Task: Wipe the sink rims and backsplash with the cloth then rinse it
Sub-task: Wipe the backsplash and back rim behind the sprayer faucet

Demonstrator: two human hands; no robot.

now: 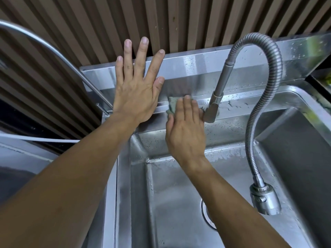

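A steel sink (179,203) with a wet back rim (236,104) and an upright steel backsplash (197,68) fills the view. My right hand (186,131) lies flat with straight fingers on a small grey-green cloth (172,104), pressing it where the back rim meets the backsplash, just left of the faucet base. Most of the cloth is hidden under that hand. My left hand (138,86) is spread flat against the left part of the backsplash, fingers straight and reaching over its top edge, holding nothing.
A flexible metal faucet hose (265,72) arches over the basin, its spray head (265,199) hanging at the right. The drain (207,215) sits in the basin floor. Brown ribbed wall panels (179,20) stand behind. A metal pipe (53,51) and white hose (35,138) run at left.
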